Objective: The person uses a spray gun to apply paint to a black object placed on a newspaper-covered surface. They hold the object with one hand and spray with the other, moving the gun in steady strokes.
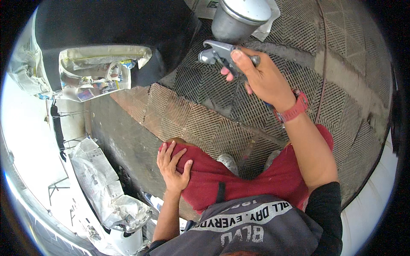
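A spray gun (224,50) is held in the air by the right hand (265,77), above the slatted floor (205,121) and off the right-hand edge of a black panel (115,25). The handle is wrapped by curled fingers, with the thumb pressed along the body from above, a grip apparently chosen so that the trigger lever falls under the fingertips; whether it is squeezed cannot be told. The metal cup (237,21) is carried lid uppermost, presumably so that nothing is spilled, and the nozzle is pointed left, toward the panel. The left hand (175,168) is laid on the red shorts (205,175) over the knee, its fingers somewhat spread and the thumb set apart, seemingly as a prop for a seated or crouched body. Newspaper (96,85) is fixed over the panel near its lower edge, and a second newspaper covering (96,170) is laid along a white part (128,241), probably as shielding. The gun is dull silver-grey, with a rounded head and a darker lever; its cup is smooth-walled and tapered, closed by a pale, shiny lid that is cut off by the upper rim of the view.
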`<state>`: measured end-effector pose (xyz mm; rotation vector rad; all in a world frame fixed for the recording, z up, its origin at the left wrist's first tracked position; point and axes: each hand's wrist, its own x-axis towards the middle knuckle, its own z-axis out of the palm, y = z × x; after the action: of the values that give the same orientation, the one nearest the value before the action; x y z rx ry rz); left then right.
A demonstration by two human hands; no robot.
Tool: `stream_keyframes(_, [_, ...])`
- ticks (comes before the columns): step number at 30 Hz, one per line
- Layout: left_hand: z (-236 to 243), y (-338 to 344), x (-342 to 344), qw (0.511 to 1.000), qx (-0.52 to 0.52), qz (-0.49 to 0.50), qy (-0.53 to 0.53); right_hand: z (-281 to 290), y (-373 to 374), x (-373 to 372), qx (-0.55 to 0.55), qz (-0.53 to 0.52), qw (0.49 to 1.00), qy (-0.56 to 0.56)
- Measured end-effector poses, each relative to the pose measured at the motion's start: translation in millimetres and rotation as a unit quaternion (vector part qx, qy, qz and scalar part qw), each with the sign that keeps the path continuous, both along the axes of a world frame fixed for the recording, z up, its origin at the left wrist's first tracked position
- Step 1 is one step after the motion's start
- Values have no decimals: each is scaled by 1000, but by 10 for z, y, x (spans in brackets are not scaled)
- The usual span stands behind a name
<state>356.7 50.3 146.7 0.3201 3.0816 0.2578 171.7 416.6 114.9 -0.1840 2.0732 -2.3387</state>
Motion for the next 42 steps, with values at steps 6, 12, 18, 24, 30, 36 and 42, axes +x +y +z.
stream_keyframes(6, [-19,-4,-4,1000,8,-2,9,-347,97,-335,19,-134,990,-47])
stream_keyframes(12, [-35,-33,-5,1000,14,7,11,-568,157,-533,6,-219,973,-69])
stream_keyframes(18, [-93,-101,-6,999,28,9,24,-633,28,-372,21,-158,984,-78])
stream_keyframes(24, [-127,-110,-24,999,28,5,26,-799,-173,-125,27,-86,995,-37])
stream_keyframes(30, [-125,-117,-23,999,37,6,28,-1059,-397,46,63,-192,979,1])
stream_keyframes(36, [-97,-168,-6,999,35,6,25,-1102,-903,371,124,-139,977,103])
stream_keyframes(42, [-99,-215,-29,999,43,8,25,-966,-1486,695,110,-81,986,99])
